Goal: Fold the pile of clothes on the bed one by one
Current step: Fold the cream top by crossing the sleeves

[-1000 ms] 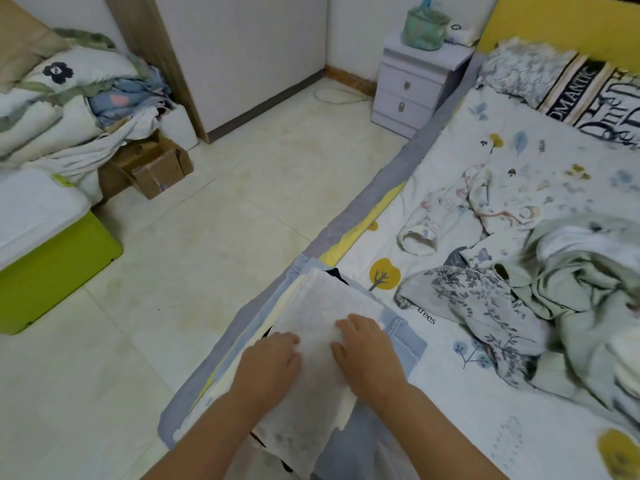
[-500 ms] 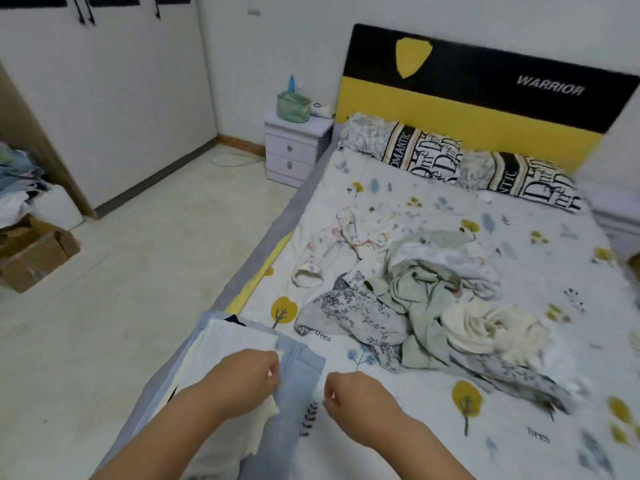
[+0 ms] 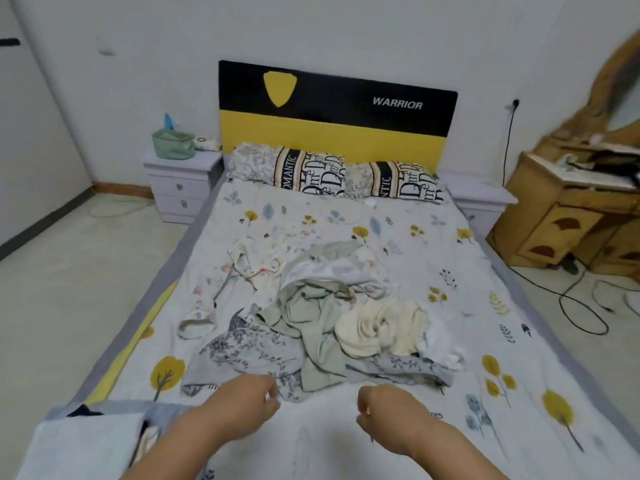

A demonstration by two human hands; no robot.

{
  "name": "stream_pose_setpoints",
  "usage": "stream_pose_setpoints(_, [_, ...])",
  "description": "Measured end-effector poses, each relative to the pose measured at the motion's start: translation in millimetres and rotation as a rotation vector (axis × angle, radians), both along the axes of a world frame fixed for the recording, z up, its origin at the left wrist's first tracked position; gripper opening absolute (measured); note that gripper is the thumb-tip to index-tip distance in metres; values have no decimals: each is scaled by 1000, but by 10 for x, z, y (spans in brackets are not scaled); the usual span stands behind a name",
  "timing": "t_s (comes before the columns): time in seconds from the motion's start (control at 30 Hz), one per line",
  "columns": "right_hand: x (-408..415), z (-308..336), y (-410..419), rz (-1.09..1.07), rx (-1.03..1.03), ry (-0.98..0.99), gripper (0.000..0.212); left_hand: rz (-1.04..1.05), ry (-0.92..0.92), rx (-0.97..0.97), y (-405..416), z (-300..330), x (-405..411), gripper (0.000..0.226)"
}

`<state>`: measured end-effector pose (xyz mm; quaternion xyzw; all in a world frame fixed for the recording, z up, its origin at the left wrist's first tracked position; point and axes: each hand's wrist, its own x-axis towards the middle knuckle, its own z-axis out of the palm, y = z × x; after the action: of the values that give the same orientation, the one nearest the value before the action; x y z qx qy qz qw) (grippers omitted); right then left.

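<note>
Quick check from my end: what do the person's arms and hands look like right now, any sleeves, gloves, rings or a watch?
Both forearms are bare as far as the frame shows, with no sleeve edge in view. The left hand and the right hand wear no gloves. No watch, bracelet or ring can be seen on either wrist or on the fingers that show, though the picture is a little soft there.
</note>
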<state>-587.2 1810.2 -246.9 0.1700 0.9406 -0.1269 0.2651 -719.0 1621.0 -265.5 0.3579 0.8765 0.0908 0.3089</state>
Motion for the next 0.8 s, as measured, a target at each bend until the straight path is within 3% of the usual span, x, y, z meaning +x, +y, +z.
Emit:
stream_pose_setpoints(0.27, [-211,-386,1050,-55,5,-62,31,7,-14,-2,910,-554,-215,6])
stream_pose_setpoints(0.33, [-337,-533,1228,-56,8,-55,30,1,19,-19,1082,-691,-310,19])
stream_pose_setpoints(0.43, [-551,-801,1466,-45,13,-20,17,2,70,-40,1287,-929,-482,28])
stream_pose_setpoints(0.63, [-954,-1508,1839,-119,101,112,7,-41,156,-35,1761,-1399,-759,17])
stream_pose_setpoints(0.8, [-1182,-1984,2105,-207,155,212,77,-30,305,41,2334,-1867,-828,25])
